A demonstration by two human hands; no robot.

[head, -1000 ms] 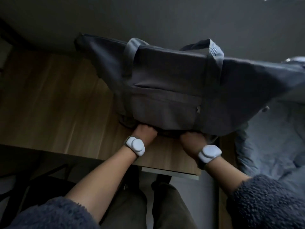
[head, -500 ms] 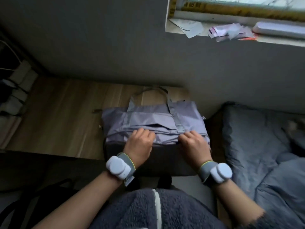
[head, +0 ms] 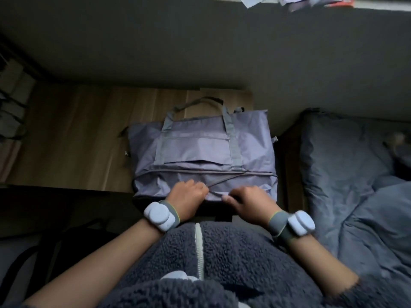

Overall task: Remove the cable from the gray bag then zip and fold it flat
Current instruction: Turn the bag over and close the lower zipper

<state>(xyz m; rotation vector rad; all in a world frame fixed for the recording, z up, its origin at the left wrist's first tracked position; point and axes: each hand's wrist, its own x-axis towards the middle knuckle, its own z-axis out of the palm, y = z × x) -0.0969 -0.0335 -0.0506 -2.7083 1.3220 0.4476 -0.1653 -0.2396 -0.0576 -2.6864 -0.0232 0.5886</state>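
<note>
Gray bag [head: 213, 152] now lies unfolded flat; both hands' fingers [head: 195, 187] curled, gripping its near edge.

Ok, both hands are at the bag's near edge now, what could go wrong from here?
The gray bag overhangs the wooden table at its near edge, so tugging might slide it off. The left hand and right hand grip the near edge by a loose strap, which could get folded in.
</note>
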